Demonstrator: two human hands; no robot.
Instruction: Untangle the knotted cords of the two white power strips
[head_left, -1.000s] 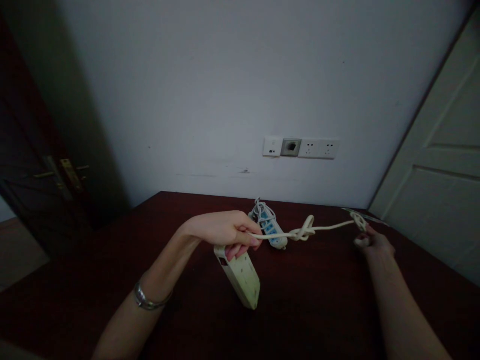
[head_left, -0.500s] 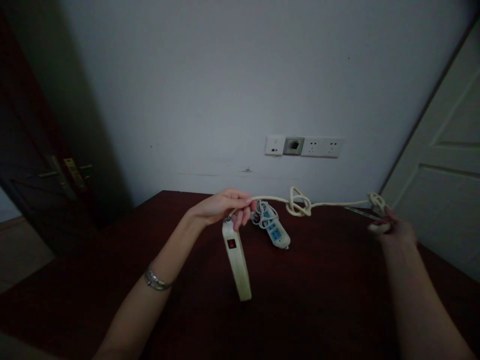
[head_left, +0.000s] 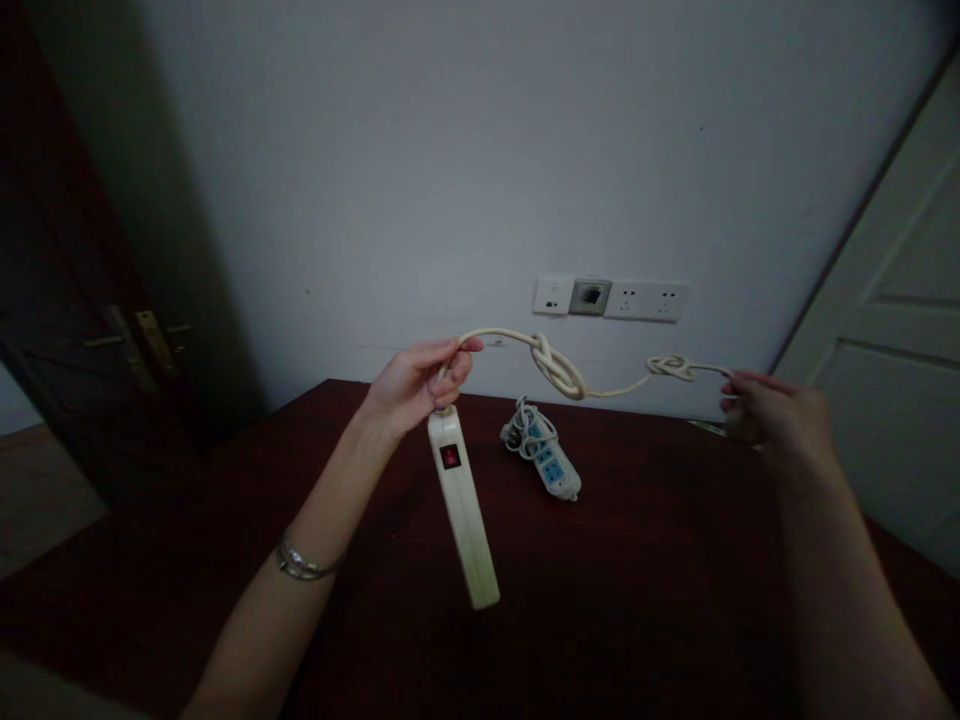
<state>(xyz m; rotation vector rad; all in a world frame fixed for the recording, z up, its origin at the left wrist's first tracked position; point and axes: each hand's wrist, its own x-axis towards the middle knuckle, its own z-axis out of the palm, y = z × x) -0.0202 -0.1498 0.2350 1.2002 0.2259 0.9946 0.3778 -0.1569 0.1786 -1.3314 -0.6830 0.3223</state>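
My left hand (head_left: 424, 383) pinches a cream power cord (head_left: 499, 331) close to where it enters a long white power strip (head_left: 466, 515). The strip hangs tilted below that hand, its red switch near the top. Between my hands the cord is held up in the air, with a larger loose knot (head_left: 559, 367) and a smaller one (head_left: 670, 367) farther right. My right hand (head_left: 780, 415) is closed on the cord beyond the smaller knot; its plug end is not visible. Behind the hanging strip, a second power strip (head_left: 553, 468) with blue sockets lies under its own coiled cord.
A dark red table (head_left: 615, 600) spreads beneath my hands and meets the pale wall. Wall sockets (head_left: 643, 300) and a grey wall plate (head_left: 590, 296) are set above its back edge. A dark door (head_left: 75, 330) stands left, a pale panelled door (head_left: 900, 330) right.
My left hand has risen and shifted slightly left with the power strip. The cord's knots have moved, the smaller one now farther from my right hand, which has moved up and a little left.
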